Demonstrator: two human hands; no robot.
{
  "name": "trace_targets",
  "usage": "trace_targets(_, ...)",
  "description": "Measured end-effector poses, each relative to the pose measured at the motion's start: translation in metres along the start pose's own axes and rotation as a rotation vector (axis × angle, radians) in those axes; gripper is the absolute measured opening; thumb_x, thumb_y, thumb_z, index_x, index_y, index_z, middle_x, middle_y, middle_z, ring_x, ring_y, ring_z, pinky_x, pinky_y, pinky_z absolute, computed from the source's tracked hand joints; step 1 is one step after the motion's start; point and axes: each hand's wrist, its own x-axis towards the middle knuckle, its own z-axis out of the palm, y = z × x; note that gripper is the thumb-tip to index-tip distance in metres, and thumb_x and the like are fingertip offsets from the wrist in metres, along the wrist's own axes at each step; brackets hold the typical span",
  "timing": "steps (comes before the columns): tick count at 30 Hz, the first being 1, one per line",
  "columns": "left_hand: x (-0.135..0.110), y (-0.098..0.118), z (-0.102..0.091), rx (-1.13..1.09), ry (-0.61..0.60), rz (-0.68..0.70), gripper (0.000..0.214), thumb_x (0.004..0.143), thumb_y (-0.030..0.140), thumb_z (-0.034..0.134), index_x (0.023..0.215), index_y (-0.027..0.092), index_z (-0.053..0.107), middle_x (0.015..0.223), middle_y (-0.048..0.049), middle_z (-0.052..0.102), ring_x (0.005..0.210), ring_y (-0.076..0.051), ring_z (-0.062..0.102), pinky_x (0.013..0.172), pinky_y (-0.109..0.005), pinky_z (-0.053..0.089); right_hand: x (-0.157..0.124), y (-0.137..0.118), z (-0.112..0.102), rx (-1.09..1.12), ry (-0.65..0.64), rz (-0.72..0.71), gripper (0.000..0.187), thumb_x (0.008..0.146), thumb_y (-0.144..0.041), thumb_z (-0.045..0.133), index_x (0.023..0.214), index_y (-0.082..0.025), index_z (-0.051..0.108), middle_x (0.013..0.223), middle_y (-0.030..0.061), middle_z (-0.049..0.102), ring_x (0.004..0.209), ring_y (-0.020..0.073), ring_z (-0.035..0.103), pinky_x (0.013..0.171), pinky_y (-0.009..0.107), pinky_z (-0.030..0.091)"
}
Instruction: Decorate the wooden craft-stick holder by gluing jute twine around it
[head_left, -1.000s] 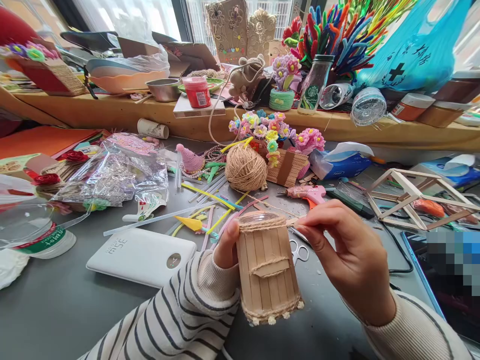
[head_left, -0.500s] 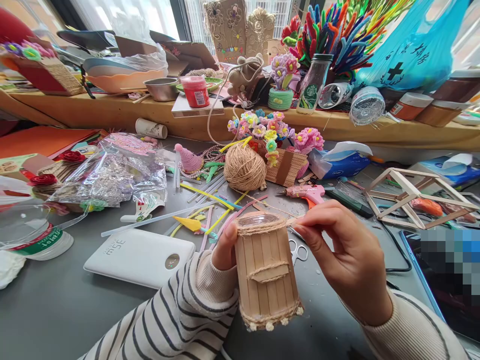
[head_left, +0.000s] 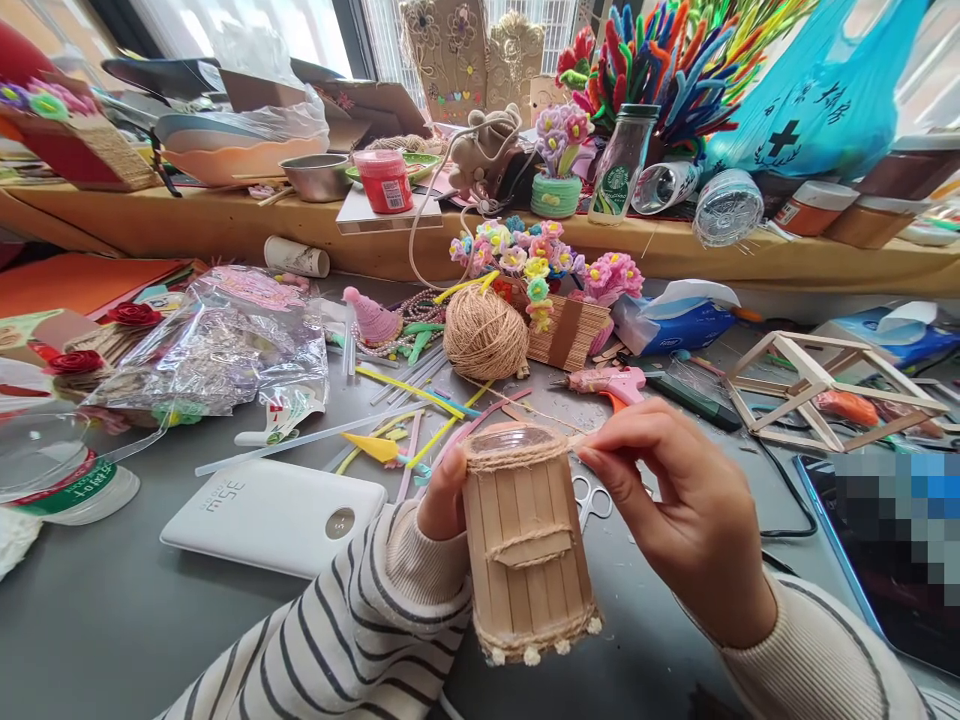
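Note:
My left hand (head_left: 442, 495) grips a small cup covered in wooden sticks (head_left: 527, 590), slightly tilted, with its clear rim toward the top. Twine wraps the rim and the base, and small pale knobs line the bottom edge. A short stick edged with twine crosses its front. At the rim's right side, my right hand (head_left: 675, 510) pinches the jute twine (head_left: 541, 410) between thumb and forefinger. That strand runs back to a ball of twine (head_left: 486, 332) behind the cup. Most of my left fingers are hidden behind the cup.
Scissors (head_left: 592, 500) lie just behind the cup, and a pink glue gun (head_left: 606, 384) rests farther back. A white power bank (head_left: 274, 515) is at left, a phone (head_left: 885, 560) at right. A stick frame (head_left: 829, 390) stands at the right; a crowded ledge (head_left: 247, 235) runs behind.
The cup and both hands sit slightly farther left in view, along with the whole scene. My right hand has come a little closer to the rim, still pinching the twine.

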Motion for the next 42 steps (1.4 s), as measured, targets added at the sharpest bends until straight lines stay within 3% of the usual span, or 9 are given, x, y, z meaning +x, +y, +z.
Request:
trace_targets(3, 0.0, 0.0, 0.0, 0.0, 0.048, 0.004, 0.061, 0.065, 0.064, 0.072, 0.1, 0.014, 0.074, 0.1, -0.0129, 0.076, 0.103, -0.04, 0.068, 0.093, -0.049, 0.051, 0.0, 0.0, 0.0, 0.003, -0.003, 0.001, 0.012, 0.088, -0.006, 0.06, 0.087, -0.018, 0.059, 0.078, -0.0013, 0.061, 0.071, 0.008, 0.055, 0.063, 0.018, 0.047)
trace_targets(13, 0.001, 0.001, -0.011, 0.021, -0.109, -0.001, 0.058, 0.071, 0.062, 0.068, 0.105, 0.015, 0.072, 0.106, -0.0143, 0.075, 0.107, -0.04, 0.067, 0.097, -0.053, 0.049, -0.001, -0.001, 0.0, 0.017, -0.006, -0.01, 0.012, 0.087, -0.005, 0.06, 0.087, -0.017, 0.059, 0.077, -0.0014, 0.06, 0.071, 0.0076, 0.054, 0.064, 0.017, 0.047)
trace_targets(25, 0.001, 0.0, -0.01, 0.0, -0.12, 0.001, 0.055, 0.073, 0.059, 0.067, 0.106, 0.015, 0.072, 0.107, -0.0124, 0.075, 0.108, -0.038, 0.066, 0.099, -0.051, 0.047, 0.0, -0.002, 0.0, 0.027, -0.014, 0.004, 0.011, 0.087, -0.006, 0.06, 0.087, -0.017, 0.059, 0.077, -0.0011, 0.06, 0.068, 0.0073, 0.054, 0.061, 0.017, 0.046)
trace_targets(31, 0.003, -0.014, -0.009, -0.071, -0.005, 0.055, 0.06, 0.071, 0.065, 0.061, 0.102, 0.015, 0.071, 0.096, -0.013, 0.076, 0.097, -0.04, 0.069, 0.091, -0.055, 0.05, 0.001, 0.001, 0.0, 0.051, -0.012, -0.009, 0.013, 0.088, -0.006, 0.06, 0.087, -0.019, 0.06, 0.078, -0.0015, 0.061, 0.072, 0.0084, 0.057, 0.065, 0.018, 0.049)
trace_targets(37, -0.002, -0.004, -0.013, -0.165, -0.074, -0.124, 0.064, 0.068, 0.062, 0.068, 0.112, 0.015, 0.066, 0.113, -0.0157, 0.073, 0.116, -0.044, 0.061, 0.102, -0.059, 0.041, 0.002, 0.004, -0.001, 0.011, 0.0, -0.048, 0.018, 0.088, -0.003, 0.057, 0.093, -0.02, 0.061, 0.081, -0.001, 0.062, 0.076, 0.0106, 0.06, 0.07, 0.021, 0.051)
trace_targets(42, -0.003, 0.006, -0.009, -0.14, -0.067, -0.131, 0.06, 0.068, 0.063, 0.069, 0.105, 0.017, 0.07, 0.115, -0.0142, 0.073, 0.121, -0.044, 0.058, 0.103, -0.058, 0.041, 0.002, 0.003, 0.0, -0.005, -0.007, -0.042, 0.02, 0.088, -0.003, 0.057, 0.094, -0.022, 0.061, 0.079, -0.0002, 0.064, 0.075, 0.0137, 0.063, 0.068, 0.026, 0.054)
